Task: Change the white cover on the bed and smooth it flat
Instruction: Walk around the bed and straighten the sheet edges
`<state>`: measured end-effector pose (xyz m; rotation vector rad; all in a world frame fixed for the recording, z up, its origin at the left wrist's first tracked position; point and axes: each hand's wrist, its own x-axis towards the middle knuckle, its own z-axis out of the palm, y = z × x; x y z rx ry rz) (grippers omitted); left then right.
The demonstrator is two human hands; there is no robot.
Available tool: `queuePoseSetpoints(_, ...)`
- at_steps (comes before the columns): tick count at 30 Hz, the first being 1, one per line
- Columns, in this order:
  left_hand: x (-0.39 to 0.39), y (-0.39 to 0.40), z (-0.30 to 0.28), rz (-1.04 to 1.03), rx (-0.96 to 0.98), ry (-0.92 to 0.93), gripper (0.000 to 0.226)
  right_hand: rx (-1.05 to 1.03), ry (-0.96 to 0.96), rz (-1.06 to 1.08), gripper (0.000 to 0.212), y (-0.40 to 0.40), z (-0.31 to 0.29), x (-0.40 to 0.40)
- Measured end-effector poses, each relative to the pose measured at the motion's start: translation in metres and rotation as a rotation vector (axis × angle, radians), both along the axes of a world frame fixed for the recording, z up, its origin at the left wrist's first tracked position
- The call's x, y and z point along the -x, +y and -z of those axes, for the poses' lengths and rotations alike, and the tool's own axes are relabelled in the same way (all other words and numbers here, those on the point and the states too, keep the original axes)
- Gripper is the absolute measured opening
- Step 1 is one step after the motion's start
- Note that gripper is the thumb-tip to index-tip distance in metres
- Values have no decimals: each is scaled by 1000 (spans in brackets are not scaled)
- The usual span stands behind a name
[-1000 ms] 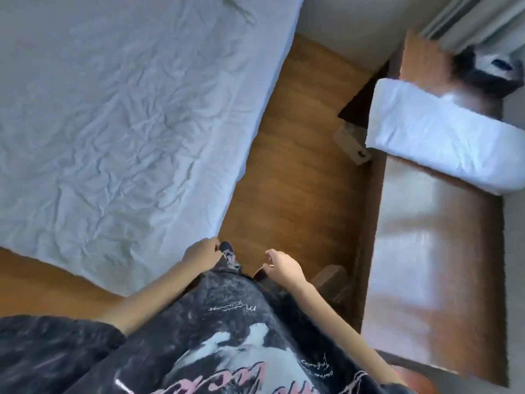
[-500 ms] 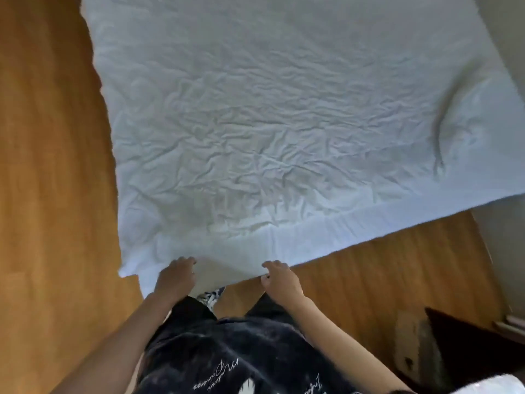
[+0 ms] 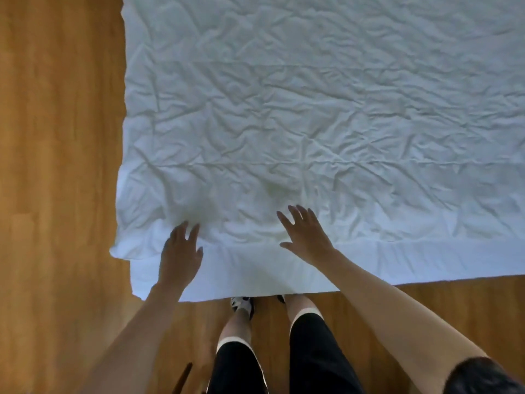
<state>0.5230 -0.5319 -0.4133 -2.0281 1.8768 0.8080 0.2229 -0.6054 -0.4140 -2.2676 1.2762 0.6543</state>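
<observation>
the white cover (image 3: 312, 123) lies spread but creased over the bed, its near corner hanging past the edge. both the left hand (image 3: 179, 255) and the right hand (image 3: 305, 237) rest on it near that corner, fingers wide, holding nothing. pushing flat-handed could drag the loose corner askew or bunch the creases rather than clear them.

A wrinkled white cover (image 3: 312, 123) fills the upper and right of the frame, spread over the bed, its near edge hanging toward the wooden floor (image 3: 56, 166). The left hand (image 3: 180, 255) lies flat with straight fingers near the cover's lower-left corner. The right hand (image 3: 305, 237), fingers spread, rests on the creased cloth at lower centre. Black shorts (image 3: 312, 354) and a patterned shoe (image 3: 242, 304) show at the bottom.
</observation>
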Motion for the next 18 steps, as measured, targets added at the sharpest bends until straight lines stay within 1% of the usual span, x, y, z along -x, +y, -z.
queuePoseSetpoints(2, -20, -5, 17, 37, 60, -23, 72, 20, 14, -84, 92, -2, 19, 3)
queuePoseSetpoints(5, -51, -4, 47, 181, 194, -74, 71, 59, -30, -60, 102, -8, 47, 12)
queuePoseSetpoints(7, -68, -6, 69, 223, 246, -101, 73, 136, -83, -26, 103, -15, 68, 19)
queuePoseSetpoints(10, -84, -10, 104, 257, 348, -92, 74, 312, -184, -20, 91, -27, 112, 28)
queuePoseSetpoints(12, -89, -13, 128, 251, 492, -66, 69, 469, -263, -17, 85, -33, 138, 29)
queuePoseSetpoints(14, -89, -16, 143, 239, 593, -54, 64, 598, -322, 8, 75, -36, 154, 29)
queuePoseSetpoints(16, -88, -22, 148, 215, 650, -41, 56, 659, -326, 26, 64, -43, 158, 28)
queuePoseSetpoints(18, -89, -31, 144, 172, 668, -44, 48, 636, -283, 55, 55, -52, 152, 20)
